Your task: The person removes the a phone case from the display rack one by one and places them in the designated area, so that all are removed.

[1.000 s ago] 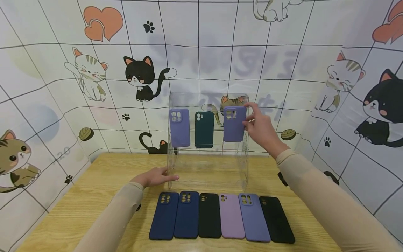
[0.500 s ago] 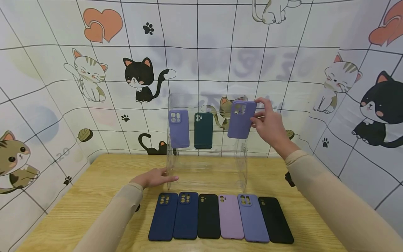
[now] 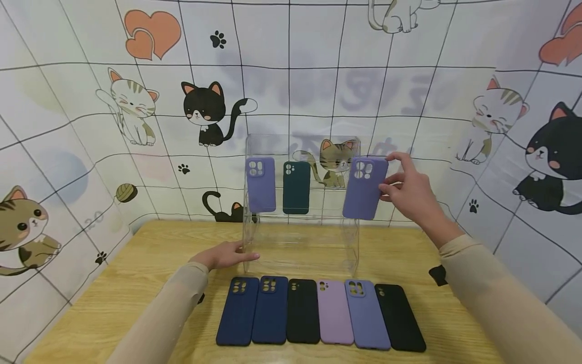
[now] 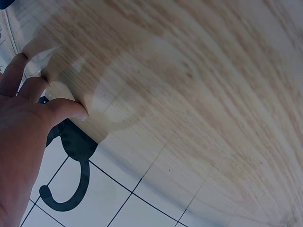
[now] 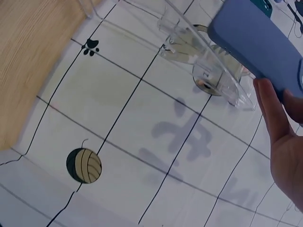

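My right hand pinches a purple phone case by its right edge, at the right side of a clear display rack. In the right wrist view, this phone case overlaps the rack's clear edge. Another purple phone case and a dark green phone case stand upright on the rack, on its left and in its middle. My left hand grips the rack's lower left side, its thumb lying across the front; in the left wrist view the fingers are spread beside the clear plastic.
A row of phone cases lies in front of the rack on the wooden table: two navy, a black, a pink-lilac, a purple and another black. A cat-print cloth hangs behind.
My right hand has drawn the purple phone case off the rack's right spot, first up and right, then further right and lower. My left hand has stayed at the rack.
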`<move>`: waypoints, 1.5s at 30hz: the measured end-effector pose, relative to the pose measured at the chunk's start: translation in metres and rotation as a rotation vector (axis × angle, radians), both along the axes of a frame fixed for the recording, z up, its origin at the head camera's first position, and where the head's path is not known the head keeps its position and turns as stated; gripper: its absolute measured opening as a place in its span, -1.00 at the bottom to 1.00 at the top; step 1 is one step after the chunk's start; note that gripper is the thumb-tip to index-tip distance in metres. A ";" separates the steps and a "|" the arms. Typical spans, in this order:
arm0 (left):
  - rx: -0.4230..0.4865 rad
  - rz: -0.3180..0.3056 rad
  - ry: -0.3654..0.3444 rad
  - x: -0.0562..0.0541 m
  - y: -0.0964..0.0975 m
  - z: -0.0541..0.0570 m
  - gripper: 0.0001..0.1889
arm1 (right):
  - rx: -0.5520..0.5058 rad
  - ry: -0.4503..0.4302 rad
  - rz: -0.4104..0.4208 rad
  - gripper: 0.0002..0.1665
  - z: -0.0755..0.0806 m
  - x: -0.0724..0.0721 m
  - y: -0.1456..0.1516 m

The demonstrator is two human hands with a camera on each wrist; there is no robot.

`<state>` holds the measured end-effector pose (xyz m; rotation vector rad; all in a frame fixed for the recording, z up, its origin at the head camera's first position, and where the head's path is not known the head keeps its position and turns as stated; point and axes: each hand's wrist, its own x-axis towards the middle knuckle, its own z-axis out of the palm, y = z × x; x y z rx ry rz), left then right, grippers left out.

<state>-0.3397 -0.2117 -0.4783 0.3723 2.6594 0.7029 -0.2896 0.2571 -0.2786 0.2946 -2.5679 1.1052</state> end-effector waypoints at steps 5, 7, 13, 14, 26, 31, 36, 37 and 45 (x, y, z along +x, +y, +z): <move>-0.002 0.000 0.000 -0.004 -0.001 -0.002 0.20 | 0.104 -0.079 0.020 -0.21 -0.003 0.012 0.024; -0.005 0.002 0.001 -0.005 -0.002 -0.003 0.21 | 0.130 -0.104 0.027 -0.20 -0.005 0.016 0.034; -0.002 0.004 0.001 -0.006 -0.003 -0.003 0.21 | 0.135 -0.212 0.039 -0.12 -0.015 0.027 0.063; 0.000 0.004 0.001 -0.006 -0.003 -0.003 0.20 | 0.134 -0.236 0.041 -0.11 -0.018 0.028 0.067; 0.014 0.007 -0.003 -0.003 -0.003 -0.005 0.18 | 0.234 -0.506 0.051 -0.14 -0.052 0.039 0.109; 0.007 0.007 0.000 -0.003 -0.002 -0.004 0.20 | 0.258 -0.576 0.066 -0.17 -0.066 0.041 0.120; 0.010 0.007 -0.003 -0.003 -0.002 -0.004 0.20 | 0.257 -0.640 0.056 -0.20 -0.081 0.045 0.129; 0.010 0.007 -0.003 -0.003 -0.002 -0.004 0.19 | 0.255 -0.649 0.047 -0.22 -0.084 0.046 0.129; 0.001 0.007 0.001 -0.001 0.001 -0.002 0.20 | 0.208 -0.716 0.042 -0.33 -0.104 0.051 0.135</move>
